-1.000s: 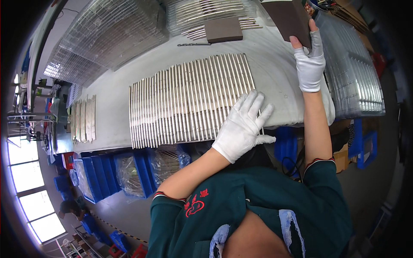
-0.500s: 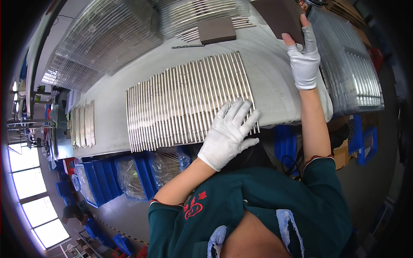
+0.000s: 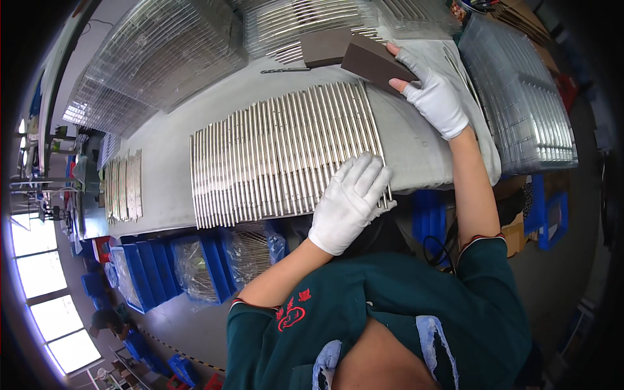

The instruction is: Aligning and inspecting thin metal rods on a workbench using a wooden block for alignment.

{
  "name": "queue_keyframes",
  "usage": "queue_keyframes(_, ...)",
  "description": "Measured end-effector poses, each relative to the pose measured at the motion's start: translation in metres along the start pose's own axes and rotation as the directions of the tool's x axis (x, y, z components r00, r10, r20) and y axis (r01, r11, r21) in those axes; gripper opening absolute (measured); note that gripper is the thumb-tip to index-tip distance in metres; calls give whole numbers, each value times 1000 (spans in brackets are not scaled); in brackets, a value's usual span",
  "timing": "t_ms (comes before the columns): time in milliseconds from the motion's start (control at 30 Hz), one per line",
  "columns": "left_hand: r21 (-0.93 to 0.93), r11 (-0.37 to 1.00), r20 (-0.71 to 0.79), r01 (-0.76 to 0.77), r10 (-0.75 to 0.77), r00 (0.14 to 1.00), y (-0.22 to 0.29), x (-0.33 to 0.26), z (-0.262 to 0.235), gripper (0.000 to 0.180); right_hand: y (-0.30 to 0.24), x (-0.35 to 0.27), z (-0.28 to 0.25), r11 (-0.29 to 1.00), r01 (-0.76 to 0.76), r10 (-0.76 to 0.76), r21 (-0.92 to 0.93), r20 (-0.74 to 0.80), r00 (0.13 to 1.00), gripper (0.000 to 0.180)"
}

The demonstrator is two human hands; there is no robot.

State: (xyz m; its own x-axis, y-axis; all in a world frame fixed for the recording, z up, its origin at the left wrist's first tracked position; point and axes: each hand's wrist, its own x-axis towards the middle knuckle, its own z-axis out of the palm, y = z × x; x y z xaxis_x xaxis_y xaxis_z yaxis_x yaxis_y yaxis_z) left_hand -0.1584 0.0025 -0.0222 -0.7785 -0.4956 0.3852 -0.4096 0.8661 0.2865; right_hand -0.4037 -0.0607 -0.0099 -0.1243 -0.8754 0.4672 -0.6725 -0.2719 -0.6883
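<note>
A row of shiny metal rods lies side by side on the grey-covered table. My left hand, in a white glove, rests with fingers stretched out over the near ends of the rods at the row's right side. My right hand, in a white glove with thumb and a fingertip bare, grips a dark brown block by its right end. That block is held beyond the row's far right corner. A second brown block lies just left of it, partly on other rods.
A dark drill bit lies left of the second block. Clear plastic trays are stacked at far left and right. A smaller rod group sits on the table's left. Blue bins stand below the near edge.
My right hand has brought its brown block left and nearer, from the table's far right to beside the second block. My left hand has shifted slightly right and stays on the rods.
</note>
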Motion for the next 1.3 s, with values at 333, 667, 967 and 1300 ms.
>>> queue_keyframes(333,-170,985,-55,-15,6,998,-2,-2,-3,63,-24,-13,-52,830,-439,214,345,529,821,55)
queue_keyframes(667,-182,983,-56,-23,13,998,-5,-3,1,63,-44,-6,-48,832,-505,276,229,619,735,50)
queue_keyframes(967,-151,987,-82,-49,37,996,-6,-4,4,63,-42,-11,-38,909,-387,233,156,580,780,51)
queue_keyframes(1300,-147,989,-50,-33,26,998,-5,-3,1,62,-59,12,-10,919,-279,117,279,483,868,56)
